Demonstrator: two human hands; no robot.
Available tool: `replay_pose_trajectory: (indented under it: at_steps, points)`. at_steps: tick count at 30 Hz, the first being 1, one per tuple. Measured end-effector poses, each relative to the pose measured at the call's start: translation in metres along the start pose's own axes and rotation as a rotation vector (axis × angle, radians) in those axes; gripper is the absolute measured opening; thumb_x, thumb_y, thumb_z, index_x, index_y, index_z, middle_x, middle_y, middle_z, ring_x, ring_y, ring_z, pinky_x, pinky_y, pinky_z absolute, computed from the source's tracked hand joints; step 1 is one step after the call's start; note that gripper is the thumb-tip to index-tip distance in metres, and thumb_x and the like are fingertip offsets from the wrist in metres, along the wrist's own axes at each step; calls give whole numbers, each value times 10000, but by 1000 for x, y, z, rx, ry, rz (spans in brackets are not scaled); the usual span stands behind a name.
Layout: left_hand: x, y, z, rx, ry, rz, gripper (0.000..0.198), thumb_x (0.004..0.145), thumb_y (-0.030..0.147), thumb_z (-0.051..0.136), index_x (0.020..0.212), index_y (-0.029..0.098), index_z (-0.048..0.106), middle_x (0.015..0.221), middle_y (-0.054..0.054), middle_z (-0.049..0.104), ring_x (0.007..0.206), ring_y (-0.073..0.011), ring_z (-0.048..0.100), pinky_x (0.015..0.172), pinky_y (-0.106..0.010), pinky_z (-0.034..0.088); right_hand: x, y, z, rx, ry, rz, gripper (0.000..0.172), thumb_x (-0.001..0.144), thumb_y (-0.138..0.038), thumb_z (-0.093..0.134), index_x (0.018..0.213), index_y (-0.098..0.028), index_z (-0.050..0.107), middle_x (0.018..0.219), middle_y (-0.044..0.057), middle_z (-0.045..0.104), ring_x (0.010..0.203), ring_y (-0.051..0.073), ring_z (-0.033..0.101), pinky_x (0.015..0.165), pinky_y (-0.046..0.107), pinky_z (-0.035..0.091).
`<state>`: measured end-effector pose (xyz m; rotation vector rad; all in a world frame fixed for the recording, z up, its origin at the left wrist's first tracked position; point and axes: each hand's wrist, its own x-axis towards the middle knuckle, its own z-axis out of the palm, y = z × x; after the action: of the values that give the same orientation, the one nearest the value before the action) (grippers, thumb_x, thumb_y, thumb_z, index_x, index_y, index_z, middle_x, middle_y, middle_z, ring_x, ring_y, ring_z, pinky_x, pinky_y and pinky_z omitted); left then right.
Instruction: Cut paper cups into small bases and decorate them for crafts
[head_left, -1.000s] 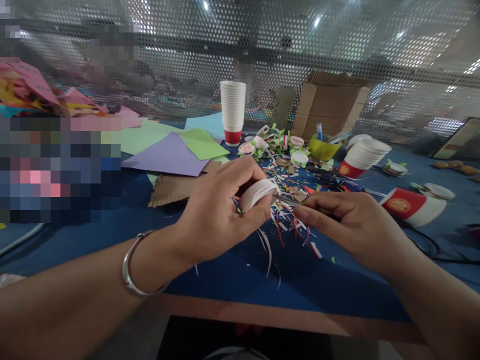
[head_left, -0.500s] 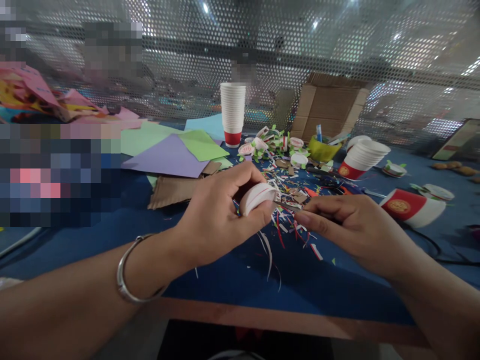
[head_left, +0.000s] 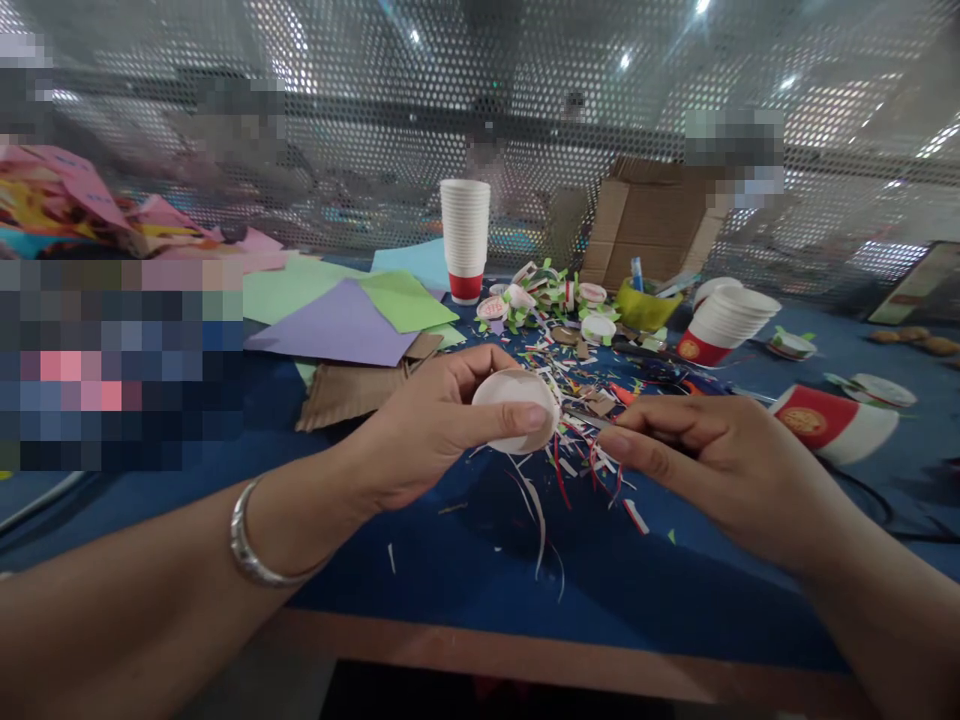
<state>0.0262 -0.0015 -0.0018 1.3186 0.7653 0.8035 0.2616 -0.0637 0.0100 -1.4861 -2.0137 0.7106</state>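
Observation:
My left hand (head_left: pixel 431 425) pinches a small round white cup bottom (head_left: pixel 512 408), its flat face turned toward me, thumb across its lower edge. My right hand (head_left: pixel 712 460) is closed round a pair of scissors (head_left: pixel 581 413); only the blade tips show, just right of the cup piece. Both hands hover above a litter of red, white and green paper scraps (head_left: pixel 570 470) on the blue table (head_left: pixel 450 560). A metal bangle circles my left wrist.
A tall stack of white cups (head_left: pixel 465 235) stands at the back, a tilted stack (head_left: pixel 724 320) and a fallen red cup (head_left: pixel 832 422) at right. Coloured paper sheets (head_left: pixel 337 320), brown cardboard (head_left: pixel 352 388), a yellow bowl (head_left: pixel 645 305) and a cardboard box (head_left: pixel 660 215) lie behind. Perforated screen beyond.
My left hand has turned the cup piece from edge-on to face-on and shifted slightly lower. The right hand has stayed close beside it with the scissors.

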Motion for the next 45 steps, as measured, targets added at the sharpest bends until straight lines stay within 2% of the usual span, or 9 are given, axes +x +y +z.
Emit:
replay_pose_trajectory:
  at_steps: [4, 11, 20, 27, 33, 36, 41, 45]
  points:
    - [1, -3, 2, -43, 21, 12, 323, 723, 234, 873, 866, 171, 591, 798, 47, 644, 703, -66, 579, 653, -187, 457, -1, 1, 4, -53, 87, -64, 433, 980, -549, 585, 732, -203, 667, 582, -17, 599, 523, 113, 516, 504, 255, 375]
    - [0, -4, 4, -70, 12, 14, 386, 679, 244, 913, 809, 170, 557, 738, 61, 635, 660, -65, 559, 632, -196, 436, -4, 0, 9, -175, 159, -139, 384, 990, -510, 583, 781, -199, 670, 567, -28, 568, 476, 100, 484, 467, 249, 355]
    - [-7, -7, 13, -179, -36, -46, 415, 693, 239, 912, 721, 156, 507, 679, 47, 654, 646, -66, 606, 609, -178, 443, -5, 2, 14, -277, 228, -260, 364, 991, -472, 601, 761, -193, 645, 553, -43, 533, 465, 89, 432, 472, 246, 351]
    - [-10, -5, 15, -267, -66, -67, 402, 703, 174, 900, 682, 143, 500, 642, 52, 653, 610, -47, 604, 582, -152, 433, -8, -2, 10, -257, 189, -267, 334, 1000, -454, 596, 875, -162, 700, 632, -23, 622, 491, 86, 494, 470, 237, 366]
    - [-11, -3, 16, -273, -42, -131, 356, 742, 154, 847, 663, 149, 500, 641, 25, 665, 600, -71, 621, 576, -171, 441, -7, -2, 9, -230, 153, -241, 373, 1002, -450, 588, 744, -186, 633, 581, -45, 533, 489, 83, 451, 467, 238, 351]
    - [-12, -3, 18, -287, -34, -164, 365, 740, 154, 845, 656, 153, 490, 626, 32, 645, 587, -69, 614, 574, -173, 441, -7, -2, 8, -222, 135, -221, 380, 1002, -464, 581, 742, -190, 626, 574, -50, 519, 487, 84, 437, 455, 241, 337]
    - [-10, -6, 19, -274, -1, -154, 373, 727, 162, 860, 649, 150, 496, 657, 31, 641, 607, -66, 609, 563, -167, 425, -5, -1, 8, -212, 118, -199, 361, 1002, -458, 580, 771, -187, 639, 591, -47, 537, 503, 84, 440, 465, 230, 344]
    - [-9, -8, 19, -263, 7, -125, 401, 705, 173, 882, 648, 153, 486, 618, 48, 616, 571, -54, 575, 548, -163, 408, -3, 0, 9, -195, 82, -179, 407, 1004, -470, 563, 705, -196, 599, 558, -49, 496, 496, 88, 419, 451, 237, 318]
